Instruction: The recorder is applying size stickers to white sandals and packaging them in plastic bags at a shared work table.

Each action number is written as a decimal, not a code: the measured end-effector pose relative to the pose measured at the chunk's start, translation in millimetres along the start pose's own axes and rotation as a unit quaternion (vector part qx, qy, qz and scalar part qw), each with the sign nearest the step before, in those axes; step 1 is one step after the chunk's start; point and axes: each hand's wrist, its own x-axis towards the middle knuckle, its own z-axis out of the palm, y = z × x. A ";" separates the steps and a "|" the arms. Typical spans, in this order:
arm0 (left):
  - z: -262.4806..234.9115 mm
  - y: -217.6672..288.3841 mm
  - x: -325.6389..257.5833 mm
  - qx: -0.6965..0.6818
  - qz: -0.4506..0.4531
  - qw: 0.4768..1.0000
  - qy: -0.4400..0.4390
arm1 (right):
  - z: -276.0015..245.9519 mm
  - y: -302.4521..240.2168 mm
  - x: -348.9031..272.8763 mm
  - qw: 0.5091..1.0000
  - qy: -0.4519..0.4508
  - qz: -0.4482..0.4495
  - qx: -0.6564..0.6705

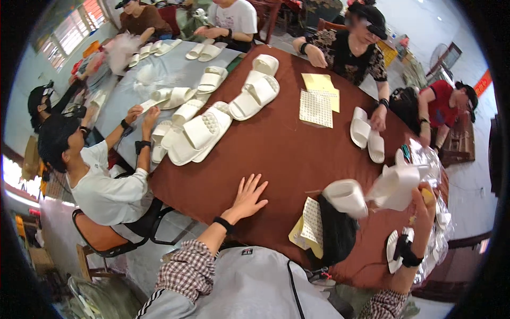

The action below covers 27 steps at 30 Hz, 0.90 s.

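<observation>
My left hand (249,199) lies flat on the brown tabletop (303,154), fingers spread, holding nothing. At the right, my raised right hand (424,204) is closed at the edge of a white slipper (396,186), blurred by motion; part of its fingers is hidden. A small yellow patch shows at those fingers. Left of it, another white slipper (345,198) sits by a black cap (340,234). Beside the cap are sheets of small pale dots (312,220) on yellow backing.
Several white slippers (199,130) lie in pairs at the left. Dotted sheets (317,109) lie farther back. Across the table a person (366,42) touches a slipper pair (361,127). Clear plastic bags (433,165) line the right edge. Another person (106,175) sits at the left.
</observation>
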 end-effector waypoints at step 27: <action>-52.4 -0.8 -71.0 -0.905 -0.042 0.424 0.002 | 249.5 -69.0 -98.1 0.794 -0.199 0.232 0.526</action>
